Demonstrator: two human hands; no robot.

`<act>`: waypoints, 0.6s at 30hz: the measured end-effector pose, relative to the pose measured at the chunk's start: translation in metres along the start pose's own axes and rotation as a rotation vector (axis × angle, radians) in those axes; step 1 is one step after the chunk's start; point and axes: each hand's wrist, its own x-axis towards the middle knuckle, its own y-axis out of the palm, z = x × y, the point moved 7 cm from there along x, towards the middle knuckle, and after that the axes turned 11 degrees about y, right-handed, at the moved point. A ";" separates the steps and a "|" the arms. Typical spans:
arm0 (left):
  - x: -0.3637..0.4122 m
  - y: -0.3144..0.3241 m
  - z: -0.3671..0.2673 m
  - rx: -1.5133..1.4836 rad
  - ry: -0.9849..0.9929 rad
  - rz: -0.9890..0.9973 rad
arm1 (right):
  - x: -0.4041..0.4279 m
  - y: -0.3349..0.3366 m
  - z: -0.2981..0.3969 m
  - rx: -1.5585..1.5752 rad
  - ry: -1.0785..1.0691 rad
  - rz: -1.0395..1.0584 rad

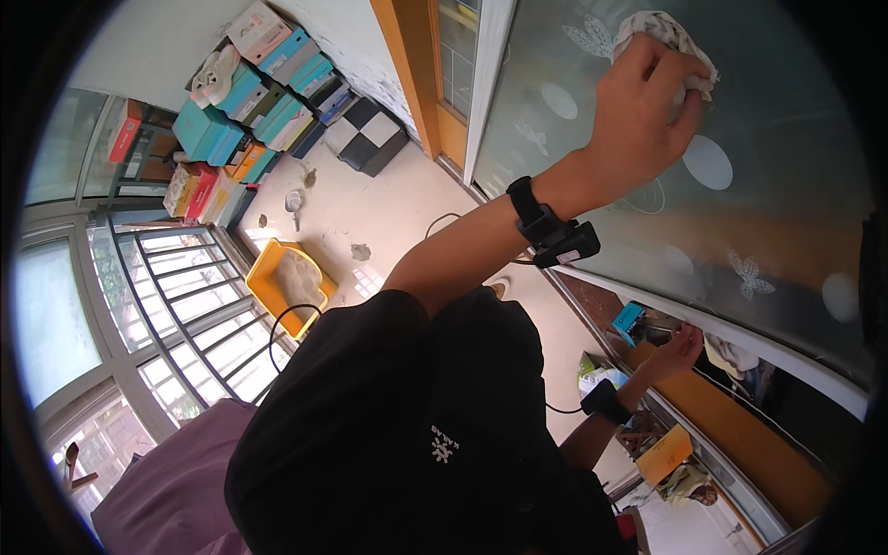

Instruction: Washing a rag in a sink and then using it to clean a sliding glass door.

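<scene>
My left hand (642, 111) is raised high and closed around a crumpled, whitish patterned cloth (655, 28). It presses the cloth against a frosted glass panel (784, 201) decorated with white butterflies and ovals. A black strap with a small black device (569, 246) sits on my left wrist. Lower down, my right hand (676, 354) has its fingers pinched on the lower edge of the panel's white frame (777, 368); the fingertips are partly hidden there. Another black device (607, 402) is strapped to my right wrist.
Stacked shoeboxes (277, 118), white sneakers (215, 73) and a checkered cube stool (368, 135) line the wall. A yellow litter tray (267, 267) and a grey scoop (293, 201) rest on the floor. Barred windows (201, 277) and mauve fabric (180, 479) are behind. Cables hang by both arms.
</scene>
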 end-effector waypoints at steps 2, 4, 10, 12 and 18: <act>-0.028 -0.003 0.011 0.030 -0.023 0.114 | -0.004 0.002 0.005 0.057 -0.046 -0.062; -0.063 -0.013 0.023 0.061 -0.064 0.174 | -0.003 0.003 0.004 0.037 -0.054 -0.061; -0.170 -0.035 0.064 0.105 -0.299 0.349 | 0.000 0.001 0.005 -0.023 -0.053 -0.081; -0.198 -0.039 0.075 0.105 -0.370 0.374 | 0.000 0.001 0.006 -0.025 -0.048 -0.090; -0.246 -0.061 0.101 0.399 -0.397 0.449 | -0.004 0.000 0.014 -0.052 -0.037 -0.056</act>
